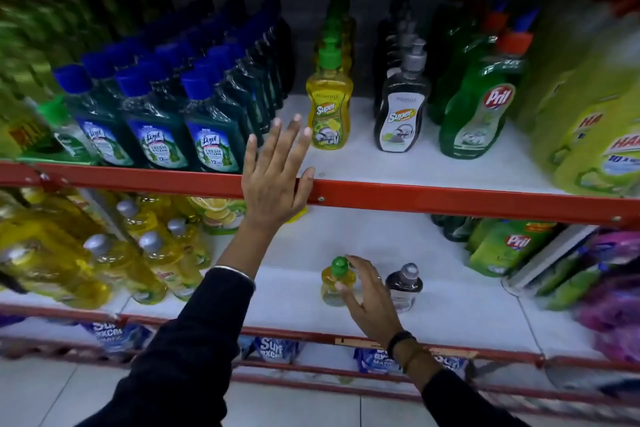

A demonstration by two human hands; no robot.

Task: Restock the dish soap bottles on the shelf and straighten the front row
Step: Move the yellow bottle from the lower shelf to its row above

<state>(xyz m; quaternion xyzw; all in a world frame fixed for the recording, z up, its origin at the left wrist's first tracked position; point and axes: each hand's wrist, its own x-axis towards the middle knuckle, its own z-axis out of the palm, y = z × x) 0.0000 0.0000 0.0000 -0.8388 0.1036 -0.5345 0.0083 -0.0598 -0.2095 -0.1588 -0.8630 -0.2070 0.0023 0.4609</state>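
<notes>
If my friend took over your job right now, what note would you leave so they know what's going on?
Left hand: open, empty, fingers spread, thumb against the red edge of the upper shelf.
Right hand: open on the lower shelf, fingers at the small yellow bottle, not clearly gripping it.
A small grey bottle stands right beside it.
Upper shelf: a yellow Super row and a grey Super row stand in single file, with bare shelf around them.
Done: front bottles face forward.
Left: probably lift the two small bottles up into their matching rows, then even up the fronts.
</notes>
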